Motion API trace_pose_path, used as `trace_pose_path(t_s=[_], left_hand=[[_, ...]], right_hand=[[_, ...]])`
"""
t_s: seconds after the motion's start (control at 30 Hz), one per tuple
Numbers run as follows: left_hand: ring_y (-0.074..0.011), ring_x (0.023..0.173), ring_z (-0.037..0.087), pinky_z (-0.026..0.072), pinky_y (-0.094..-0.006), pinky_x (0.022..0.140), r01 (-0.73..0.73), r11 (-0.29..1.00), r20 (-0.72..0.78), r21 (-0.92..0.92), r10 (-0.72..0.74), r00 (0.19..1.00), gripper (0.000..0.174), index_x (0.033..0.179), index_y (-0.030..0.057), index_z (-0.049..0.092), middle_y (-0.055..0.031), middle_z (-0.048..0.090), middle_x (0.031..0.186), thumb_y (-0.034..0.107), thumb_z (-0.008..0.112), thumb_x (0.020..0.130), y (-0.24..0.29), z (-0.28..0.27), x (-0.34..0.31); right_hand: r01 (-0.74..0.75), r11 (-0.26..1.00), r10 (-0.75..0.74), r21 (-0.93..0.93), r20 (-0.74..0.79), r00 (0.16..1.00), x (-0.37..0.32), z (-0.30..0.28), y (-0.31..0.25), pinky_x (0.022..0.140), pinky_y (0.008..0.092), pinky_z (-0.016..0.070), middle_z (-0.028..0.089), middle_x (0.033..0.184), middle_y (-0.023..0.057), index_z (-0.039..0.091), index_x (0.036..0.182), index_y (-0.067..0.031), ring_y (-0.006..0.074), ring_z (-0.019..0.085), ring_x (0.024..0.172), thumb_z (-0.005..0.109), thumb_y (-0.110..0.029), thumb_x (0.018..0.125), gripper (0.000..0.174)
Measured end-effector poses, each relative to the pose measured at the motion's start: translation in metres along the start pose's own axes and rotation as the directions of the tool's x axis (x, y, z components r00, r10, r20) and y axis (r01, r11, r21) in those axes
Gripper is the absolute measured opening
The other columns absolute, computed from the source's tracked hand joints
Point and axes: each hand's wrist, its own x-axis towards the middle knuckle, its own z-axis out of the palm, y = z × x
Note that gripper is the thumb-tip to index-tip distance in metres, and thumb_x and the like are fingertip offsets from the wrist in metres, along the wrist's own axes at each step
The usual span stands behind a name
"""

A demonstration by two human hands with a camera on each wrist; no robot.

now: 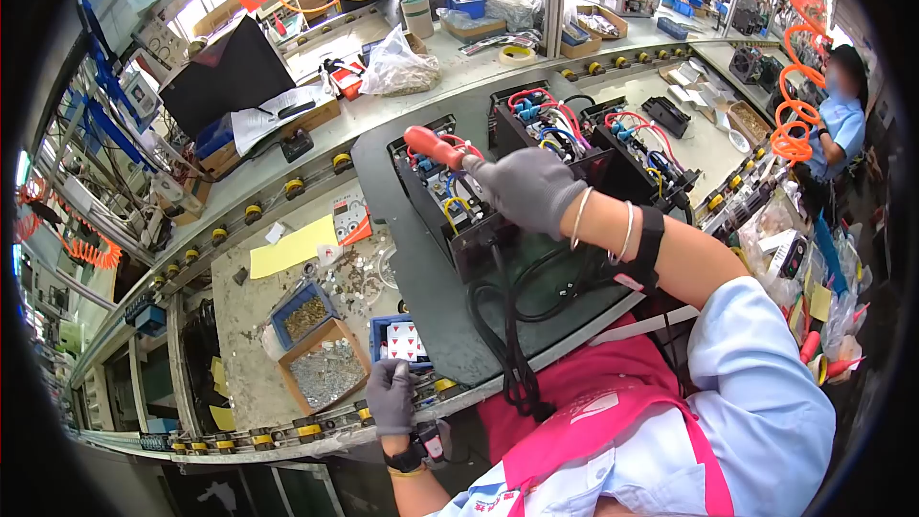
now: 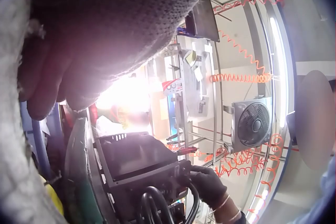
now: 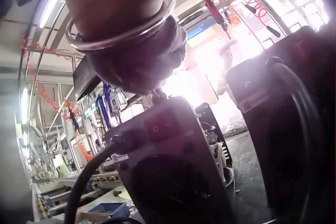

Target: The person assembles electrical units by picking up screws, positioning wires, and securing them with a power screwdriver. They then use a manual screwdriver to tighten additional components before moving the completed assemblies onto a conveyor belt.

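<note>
In the head view my gloved right hand (image 1: 531, 187) grips a red-handled tool (image 1: 436, 148), its handle pointing left over an open black unit (image 1: 450, 201) with coloured wires. The right wrist view shows this hand (image 3: 136, 56) at the top of a black casing (image 3: 168, 155). My gloved left hand (image 1: 391, 397), fingers loosely bent, is at the near table edge beside a blue bin (image 1: 376, 340) of white cards with red marks (image 1: 404, 341); I see nothing held in it. The left wrist view shows its fingers (image 2: 42, 87) hanging down.
Two more open black units (image 1: 541, 120) stand to the right on the dark board (image 1: 407, 258). Black cables (image 1: 507, 345) hang over the near edge. Trays of small parts (image 1: 325, 364) and yellow paper (image 1: 292, 249) lie left. Several people are around the line.
</note>
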Motion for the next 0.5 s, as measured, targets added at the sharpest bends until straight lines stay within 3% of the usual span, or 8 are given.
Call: trace_pose_path(t_s=[0.03,0.17,0.2,0.3,0.33,0.43,0.47,0.5], left_hand=[[-0.0065,0.061,0.054,0.0408,-0.0204,0.054,-0.004,1.000,-0.008,0.013,0.005,1.000,0.015,0.093,0.0037,0.059,-0.0015,0.061,0.071,0.018,0.060,0.095,0.001,-0.002,0.000],[-0.0064,0.060,0.053,0.0403,-0.0205,0.054,-0.016,1.000,-0.029,0.018,0.017,0.999,0.015,0.092,0.0038,0.059,-0.0017,0.061,0.070,0.019,0.060,0.095,-0.003,0.001,0.000],[-0.0063,0.060,0.053,0.0402,-0.0205,0.053,-0.021,1.000,-0.026,0.021,0.021,0.999,0.015,0.092,0.0039,0.059,-0.0017,0.061,0.069,0.019,0.060,0.095,-0.003,0.000,0.001],[-0.0064,0.059,0.053,0.0401,-0.0204,0.053,0.001,0.999,-0.025,0.038,0.000,1.000,0.015,0.092,0.0039,0.059,-0.0022,0.061,0.068,0.019,0.060,0.095,-0.007,-0.002,0.003],[-0.0064,0.059,0.053,0.0402,-0.0204,0.053,-0.007,1.000,-0.027,0.030,0.008,1.000,0.015,0.092,0.0039,0.059,-0.0023,0.062,0.068,0.019,0.060,0.094,-0.007,-0.002,0.004],[-0.0064,0.057,0.052,0.0405,-0.0206,0.052,-0.020,1.000,-0.035,0.021,0.021,0.999,0.015,0.092,0.0039,0.059,-0.0027,0.062,0.068,0.019,0.060,0.094,-0.011,-0.001,0.002],[-0.0063,0.056,0.051,0.0405,-0.0208,0.052,-0.035,0.999,-0.043,0.026,0.036,0.998,0.015,0.092,0.0039,0.059,-0.0027,0.062,0.068,0.019,0.060,0.094,-0.015,0.000,0.005],[-0.0063,0.055,0.050,0.0405,-0.0210,0.052,-0.050,0.998,-0.049,0.036,0.051,0.997,0.015,0.092,0.0039,0.059,-0.0028,0.062,0.068,0.019,0.060,0.094,-0.015,-0.003,0.006]], right_hand=[[0.022,1.000,-0.021,-0.010,0.025,0.999,0.000,0.001,0.001,0.046,0.0448,0.0448,0.058,0.057,0.0122,0.058,0.122,-0.0078,0.0306,0.060,0.050,0.050,-0.016,0.090,0.034],[0.005,1.000,-0.006,-0.007,-0.176,0.984,-0.007,0.005,-0.008,0.049,0.0470,0.0458,0.060,0.060,0.0149,0.059,0.118,-0.0063,0.0334,0.061,0.055,0.050,-0.017,0.090,0.031],[-0.033,0.994,0.053,-0.107,0.188,0.981,-0.008,-0.003,-0.013,0.048,0.0468,0.0459,0.059,0.059,0.0136,0.059,0.118,-0.0061,0.0343,0.060,0.052,0.050,-0.017,0.090,0.031],[0.042,0.995,-0.035,0.096,-0.077,0.996,-0.008,-0.010,-0.002,0.048,0.0464,0.0459,0.060,0.061,0.0117,0.059,0.118,-0.0060,0.0334,0.061,0.052,0.046,-0.019,0.094,0.030],[0.008,0.999,-0.004,0.047,-0.086,0.996,-0.008,-0.009,-0.003,0.050,0.0459,0.0472,0.062,0.063,0.0123,0.059,0.117,-0.0060,0.0333,0.063,0.056,0.044,-0.020,0.096,0.030],[-0.082,0.996,0.084,-0.018,0.206,0.975,-0.012,-0.002,-0.007,0.049,0.0456,0.0471,0.062,0.062,0.0125,0.059,0.119,-0.0073,0.0320,0.063,0.055,0.047,-0.019,0.093,0.030],[-0.055,0.995,0.072,-0.087,0.205,0.976,-0.012,0.001,-0.008,0.050,0.0449,0.0480,0.063,0.064,0.0119,0.058,0.121,-0.0080,0.0307,0.064,0.057,0.046,-0.017,0.093,0.031],[-0.049,0.998,0.055,-0.045,0.128,0.990,-0.015,-0.003,-0.008,0.051,0.0445,0.0486,0.064,0.066,0.0120,0.057,0.121,-0.0082,0.0304,0.065,0.059,0.045,-0.017,0.094,0.031]])
